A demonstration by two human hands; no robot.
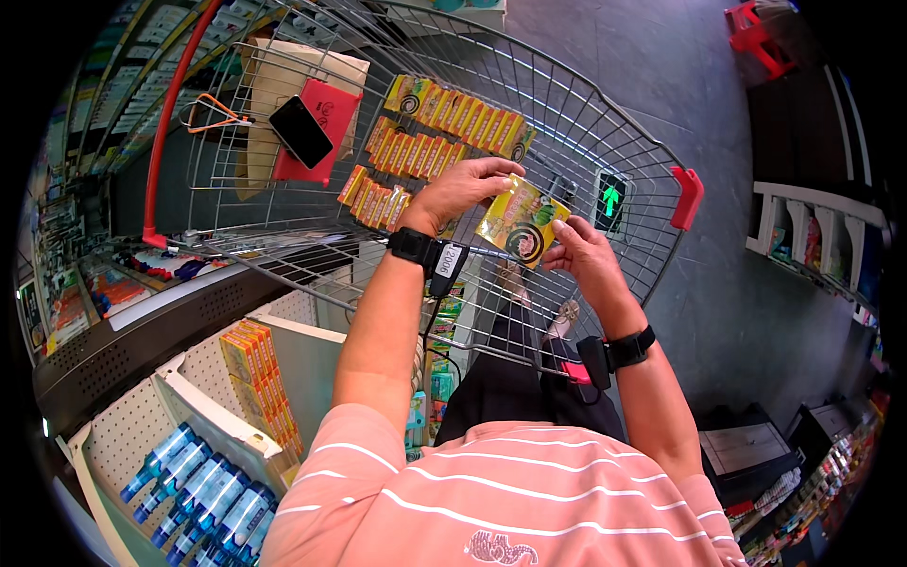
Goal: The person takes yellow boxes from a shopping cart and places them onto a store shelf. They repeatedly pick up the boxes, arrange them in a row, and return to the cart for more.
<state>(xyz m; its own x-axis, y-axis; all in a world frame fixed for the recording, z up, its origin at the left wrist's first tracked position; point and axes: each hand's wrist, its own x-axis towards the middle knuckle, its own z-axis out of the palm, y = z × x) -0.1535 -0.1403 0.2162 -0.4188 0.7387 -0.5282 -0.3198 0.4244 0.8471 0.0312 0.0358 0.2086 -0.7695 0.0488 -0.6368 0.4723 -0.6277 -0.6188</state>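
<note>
Between my two hands is a yellow mosquito-coil box, its broad printed face with a dark spiral turned up. My left hand grips its upper left edge, and my right hand holds its lower right edge. Both hands are over a wire shopping cart. Rows of similar yellow and orange boxes stand in the cart beyond and beside my left hand; my left hand and wrist cover part of the nearest rows. A black strap with a small device is on each wrist.
A smartphone lies on a red folder and brown paper by the cart's red handle. Orange-handled scissors are beside them. Lower left, shelves hold stacked orange boxes and blue bottles. A red stool stands upper right.
</note>
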